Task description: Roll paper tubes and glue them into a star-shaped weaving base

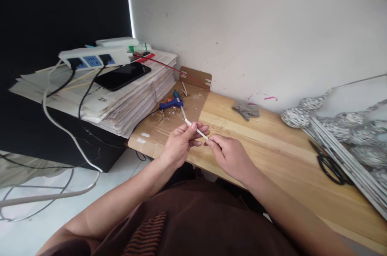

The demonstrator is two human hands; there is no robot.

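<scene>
A thin white stick [202,133], which looks like rolled paper, is held slantwise between my two hands above the table's near edge. My left hand [183,141] pinches its upper part under the thumb, with the other fingers loosely curled below. My right hand [228,153] grips the lower end between thumb and fingers, and that end is hidden in the grip. Just beyond my left hand, a blue glue gun [171,104] lies on a sheet of cardboard [157,135], with a pale rod beside it and scraps around it.
At left, a tall paper stack [157,82] carries a black phone [122,76] and a power strip [93,56] with trailing cables. A grey cloth [246,110] lies near the wall. Black scissors [329,167], long paper rods [347,159] and woven paper pieces [294,117] occupy the right.
</scene>
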